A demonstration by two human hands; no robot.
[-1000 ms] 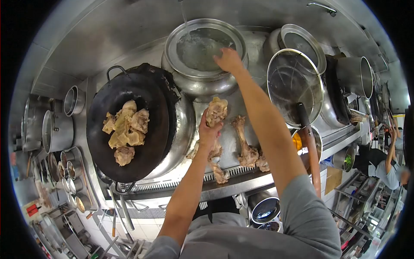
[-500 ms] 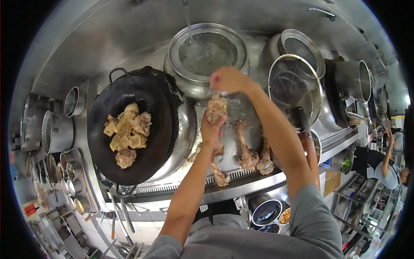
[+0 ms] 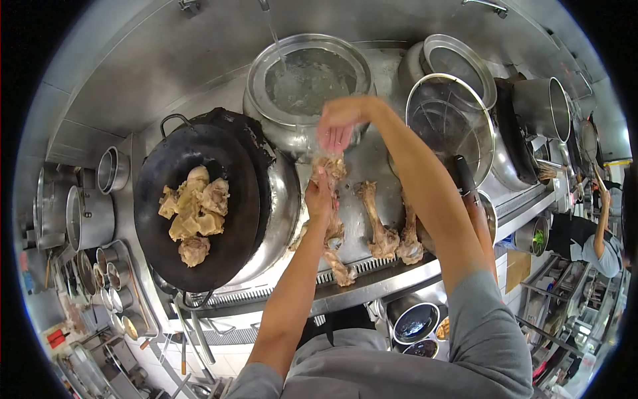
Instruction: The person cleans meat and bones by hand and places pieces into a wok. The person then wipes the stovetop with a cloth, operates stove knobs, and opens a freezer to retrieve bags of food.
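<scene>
Having left the rim of the water pot (image 3: 364, 81) since a second ago, the right-hand grip (image 3: 340, 123) is now hanging lower, just above the meaty bone (image 3: 334, 167). Its fingers are pointing down, loosely together and part-open; blur is hiding whether the fingertips are touching the bone. The left-hand grip (image 3: 319, 198) is closing around this bone, the thumb lying along it, and is keeping its lumpy end turned toward the back edge of the bench (image 3: 364, 159). The bone is being held over the middle of the bench, between the pot and the front edge.

Two leg bones (image 3: 377, 226) are lying side by side to the right, their thick ends facing the front edge, and another bone end (image 3: 341, 269) is resting at that edge, below the left-hand grip. Toward the bench's left end a black wok (image 3: 159, 233) is carrying pale chunks (image 3: 198, 207). Water (image 3: 274, 40) is running into the pot near the back edge, and a round strainer (image 3: 446, 113) is standing to the right.
</scene>
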